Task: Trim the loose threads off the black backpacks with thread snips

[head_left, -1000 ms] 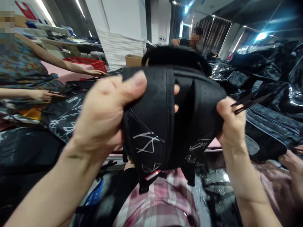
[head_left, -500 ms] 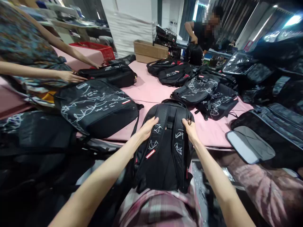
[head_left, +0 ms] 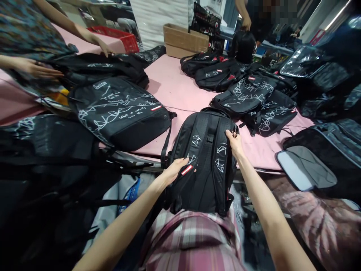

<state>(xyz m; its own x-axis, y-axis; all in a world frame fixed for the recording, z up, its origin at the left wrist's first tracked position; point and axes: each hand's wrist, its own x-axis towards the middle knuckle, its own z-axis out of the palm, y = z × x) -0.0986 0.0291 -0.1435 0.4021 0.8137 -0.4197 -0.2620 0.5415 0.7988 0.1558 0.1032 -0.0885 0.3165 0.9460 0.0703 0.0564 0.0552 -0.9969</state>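
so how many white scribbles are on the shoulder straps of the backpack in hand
4: upper left scribble, lower left scribble, upper right scribble, lower right scribble. The left hand may cover others on the left strap.

This looks like a workshop or factory floor where bags are handled in quantity. Many black backpacks (head_left: 205,165), several with matching white scribble prints, lie along a long pink-topped table (head_left: 166,81). Other people work around it. A red plastic crate (head_left: 128,40), an open cardboard box (head_left: 183,42) and glossy plastic-wrapped goods (head_left: 300,62) piled at the right fit such a place.
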